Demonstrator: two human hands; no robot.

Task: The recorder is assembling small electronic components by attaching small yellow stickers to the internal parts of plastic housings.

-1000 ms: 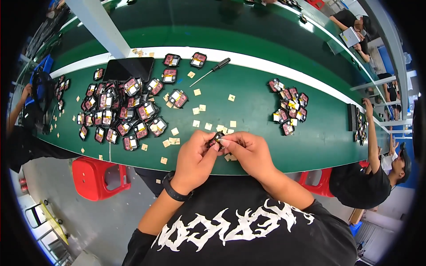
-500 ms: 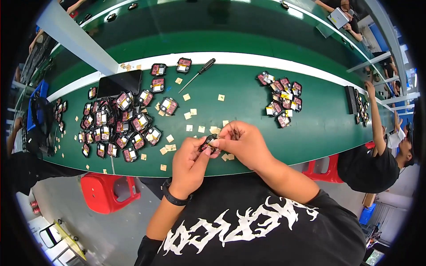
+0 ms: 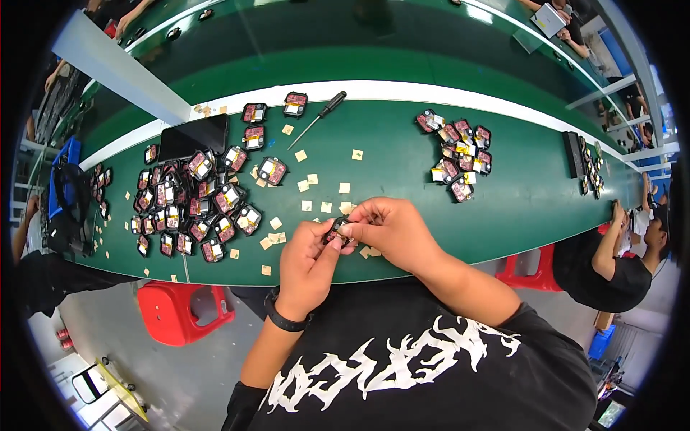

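My left hand (image 3: 309, 264), with a black band at its wrist, is closed round a small black-cased electronic module (image 3: 335, 231) just above the table's near edge. My right hand (image 3: 390, 231) meets it from the right. Its thumb and fingers are pinched together at the module's upper side, and whatever lies between them is hidden. Small tan squares (image 3: 306, 205) lie scattered around both hands. A heap of similar open modules (image 3: 165, 192), with red boards and white and yellow parts, covers the table on the left. Another cluster of modules (image 3: 462, 154) sits to the right.
A screwdriver (image 3: 317, 121) lies beyond my hands on the green table (image 3: 381, 144). Next to the left heap is a dark flat tablet-like panel (image 3: 194, 136). A grey post (image 3: 122, 68) rises at the far left. Red stools (image 3: 180, 312) stand below; a co-worker (image 3: 611, 266) sits at right.
My hands stay together at the module, nearly in place. A tan square now lies a little farther out, beyond my fingers. The co-worker at right has lowered a raised arm.
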